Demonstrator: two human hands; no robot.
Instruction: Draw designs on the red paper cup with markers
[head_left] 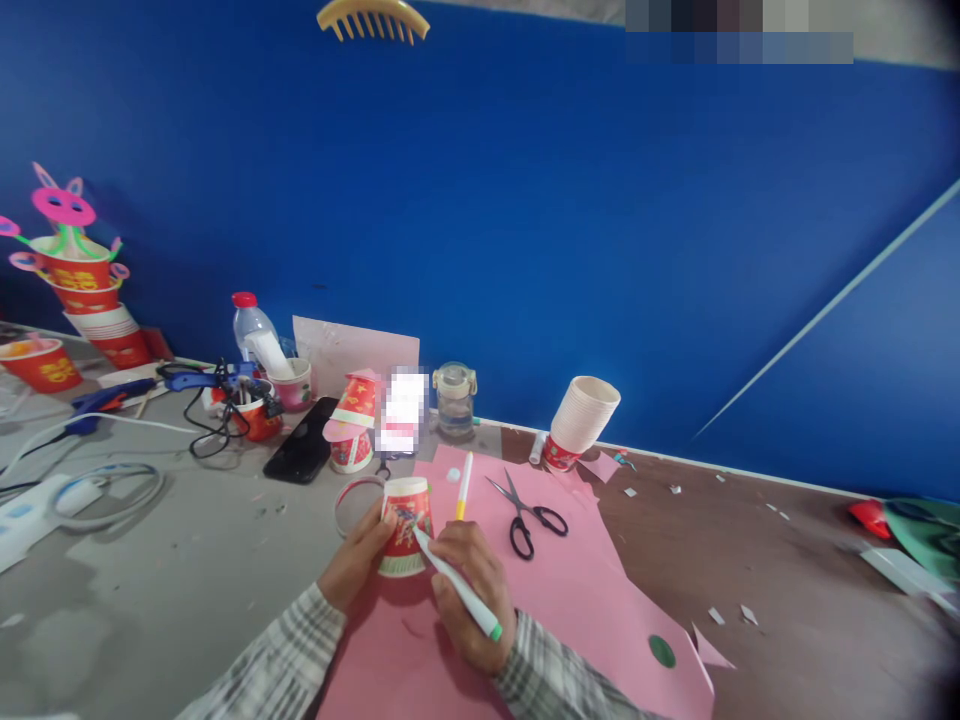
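A red paper cup with a printed pattern is held upside down in my left hand, whose fingers wrap its left side. My right hand grips a white marker with a green end, and the marker's tip touches the cup's front. Pink paper lies beneath both hands. Just beyond my right hand is a white and yellow marker. Black-handled scissors rest partly open on the paper to the right.
A stack of paper cups leans near the blue partition. Behind my hands stand a glass jar and decorated cups. A black phone, glue gun, cables and a bottle are at left. Paper scraps lie at right.
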